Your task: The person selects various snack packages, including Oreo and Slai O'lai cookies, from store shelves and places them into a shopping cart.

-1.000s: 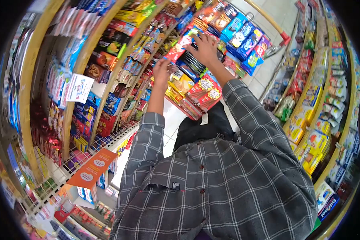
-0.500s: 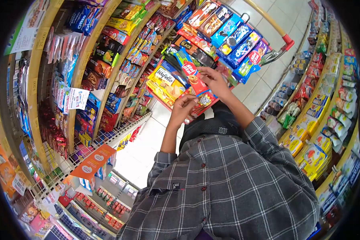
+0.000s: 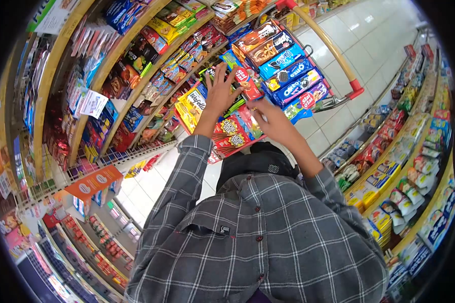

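My landmark is the metal cart [image 3: 338,102] with its red-ended yellow tubular handle [image 3: 333,50] on the right. In it I see rectangular yellow wafer packs [image 3: 192,103] at left, flat red stick-snack packs [image 3: 230,132] along the near edge, and long blue cookie packs [image 3: 293,86] at right, with long brown packs [image 3: 268,44] beyond them. Yellow-edged snack shelves [image 3: 103,63] stand left of it, yellow-edged packet shelves [image 3: 394,187] right.

Two hands [image 3: 218,96], one cart handle [image 3: 326,42]

Pretty bright, even store light here, with white glare on the floor tiles [image 3: 341,30] at upper right. Heavy fisheye bending, black corners, outer shelves kinda soft.
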{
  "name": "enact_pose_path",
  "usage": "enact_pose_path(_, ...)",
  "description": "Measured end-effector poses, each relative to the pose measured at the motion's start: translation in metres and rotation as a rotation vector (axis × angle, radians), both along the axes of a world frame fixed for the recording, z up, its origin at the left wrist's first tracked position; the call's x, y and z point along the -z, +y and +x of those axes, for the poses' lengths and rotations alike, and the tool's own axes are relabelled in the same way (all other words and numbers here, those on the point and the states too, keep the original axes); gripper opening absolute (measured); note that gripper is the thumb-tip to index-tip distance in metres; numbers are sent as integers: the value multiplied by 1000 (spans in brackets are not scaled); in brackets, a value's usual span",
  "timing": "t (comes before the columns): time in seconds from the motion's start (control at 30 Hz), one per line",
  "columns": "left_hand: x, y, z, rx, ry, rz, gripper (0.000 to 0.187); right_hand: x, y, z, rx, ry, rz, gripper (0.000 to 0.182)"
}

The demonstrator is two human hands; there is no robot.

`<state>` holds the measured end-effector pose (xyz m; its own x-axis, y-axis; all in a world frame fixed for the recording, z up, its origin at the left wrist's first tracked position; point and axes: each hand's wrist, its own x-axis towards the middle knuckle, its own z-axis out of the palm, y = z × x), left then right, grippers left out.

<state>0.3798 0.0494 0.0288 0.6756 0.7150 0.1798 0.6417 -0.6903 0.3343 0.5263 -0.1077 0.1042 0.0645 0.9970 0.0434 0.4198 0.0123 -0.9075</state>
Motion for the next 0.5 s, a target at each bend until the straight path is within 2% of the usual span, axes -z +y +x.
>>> enact_pose_path(0.07,9,5,4,21,33,-19,66,15,-37,9,-53,75,-125,23)
enact_pose_path(0.27,12,5,-1,-35,64,-7,68,29,-115,38,92,154,-430,27)
enact_pose_path(0.4,13,-8,4,-70,84,24,70,59,-142,50,234,150,-495,29)
enact_pose_path(0.5,16,-7,12,-65,47,1,71,76,-148,50,226,90,-508,32)
